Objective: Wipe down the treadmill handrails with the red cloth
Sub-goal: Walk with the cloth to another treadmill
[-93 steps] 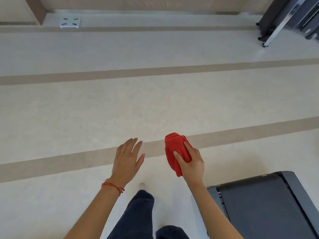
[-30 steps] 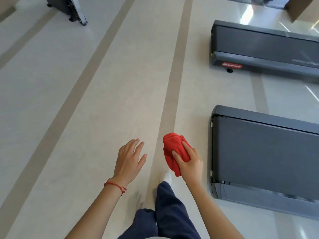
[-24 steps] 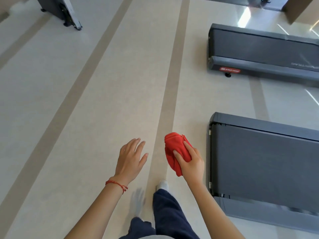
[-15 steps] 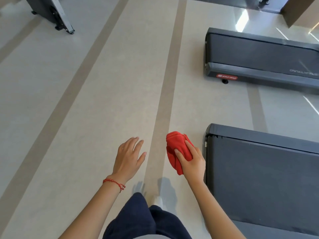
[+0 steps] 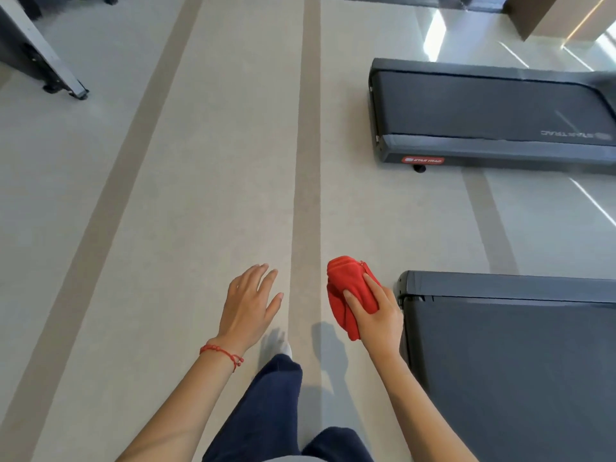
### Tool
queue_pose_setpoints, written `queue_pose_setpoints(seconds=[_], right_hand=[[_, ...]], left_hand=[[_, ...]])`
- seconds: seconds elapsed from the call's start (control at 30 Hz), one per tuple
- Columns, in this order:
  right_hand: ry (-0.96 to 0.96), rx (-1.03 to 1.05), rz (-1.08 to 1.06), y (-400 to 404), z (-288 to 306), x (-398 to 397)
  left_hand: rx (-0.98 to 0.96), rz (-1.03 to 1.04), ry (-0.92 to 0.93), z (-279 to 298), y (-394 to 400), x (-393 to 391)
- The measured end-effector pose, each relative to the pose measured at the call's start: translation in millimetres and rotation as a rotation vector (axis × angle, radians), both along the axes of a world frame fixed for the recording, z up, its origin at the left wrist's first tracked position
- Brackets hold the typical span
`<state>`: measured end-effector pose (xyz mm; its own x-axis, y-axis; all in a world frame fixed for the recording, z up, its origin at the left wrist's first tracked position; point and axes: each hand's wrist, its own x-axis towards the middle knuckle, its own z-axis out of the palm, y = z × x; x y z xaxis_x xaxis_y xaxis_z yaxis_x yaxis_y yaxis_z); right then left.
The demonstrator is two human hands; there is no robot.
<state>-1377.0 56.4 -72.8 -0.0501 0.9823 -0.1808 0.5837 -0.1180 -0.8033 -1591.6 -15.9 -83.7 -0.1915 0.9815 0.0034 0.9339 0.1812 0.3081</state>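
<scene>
Okay, I'm looking down at the floor (image 5: 206, 181), pale with darker stripes running away from me. My right hand (image 5: 376, 315) is wrapped around the red cloth (image 5: 348, 288), which is bunched into a wad, fingers (image 5: 355, 303) lying over the top of it, held in the air just left of the near treadmill (image 5: 513, 361). That treadmill's dark deck fills the lower right, its end cap just beside my knuckles, though I can't tell whether they touch it. My left hand (image 5: 248, 308) is empty, palm down, fingers spread loosely, hanging over the floor beside the middle stripe. I see a red bracelet (image 5: 221, 354) on that wrist. Below, dark trouser legs (image 5: 266, 411) and a white shoe tip (image 5: 281, 346) are showing between my arms. Farther off on the right sits a second treadmill (image 5: 483, 111), a red label on its end. No handrails from this angle, only decks. Up in the left corner, the foot of another machine (image 5: 36, 58).
</scene>
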Motion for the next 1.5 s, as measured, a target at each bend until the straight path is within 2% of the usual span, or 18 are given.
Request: queue_pose_setpoints(seconds=[0.2,0.43,0.87,1.17,1.43,1.5], right_hand=[[0.011,-0.028,-0.059,65.9,-1.4,-37.1],[0.015,-0.087,-0.118,152.3,-10.3,-59.5],[0.028,-0.039,-0.169,348.0,-14.3,-53.8],[0.024,-0.052,-0.277,430.7,-15.0,-47.1],[0.000,-0.020,-0.475,494.2,-11.8,-43.5],[0.014,-0.020,-0.604,517.4,-12.2,-40.1]], left_hand=[[0.003,-0.056,0.009,0.4,81.8,-47.6],[0.025,-0.117,0.031,-11.4,179.8,-68.9],[0.057,-0.217,0.029,-6.7,391.9,-59.8],[0.068,-0.337,0.068,-1.4,508.0,-49.7],[0.094,-0.540,0.037,-0.2,617.7,-35.2],[0.066,-0.642,0.031,3.2,659.1,-28.0]])
